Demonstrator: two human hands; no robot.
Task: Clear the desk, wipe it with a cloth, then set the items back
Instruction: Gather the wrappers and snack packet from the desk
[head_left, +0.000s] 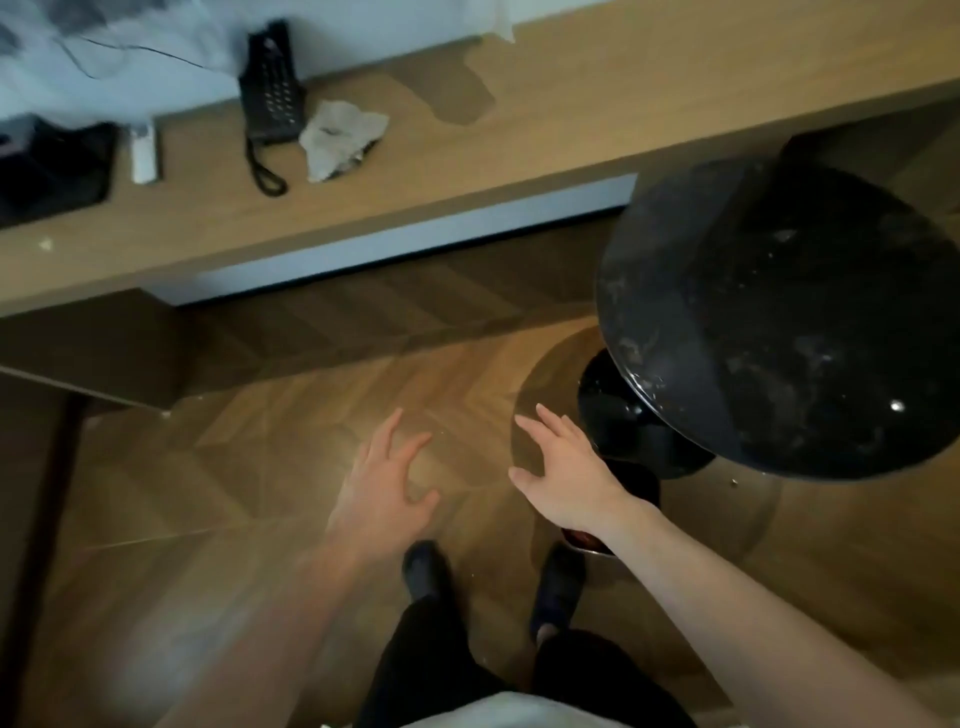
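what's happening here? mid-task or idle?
Neither hand holds anything: the left hand and right hand hang open over the floor, short of the desk. On the desk sit a black phone, a crumpled cloth beside it, a small white item and a dark object.

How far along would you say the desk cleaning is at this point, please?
Done: nothing clearly. The phone, black tray and white item sit on the desk. In hand: nothing; left hand and right hand are empty. Left: clearing, wiping with the crumpled cloth, resetting.
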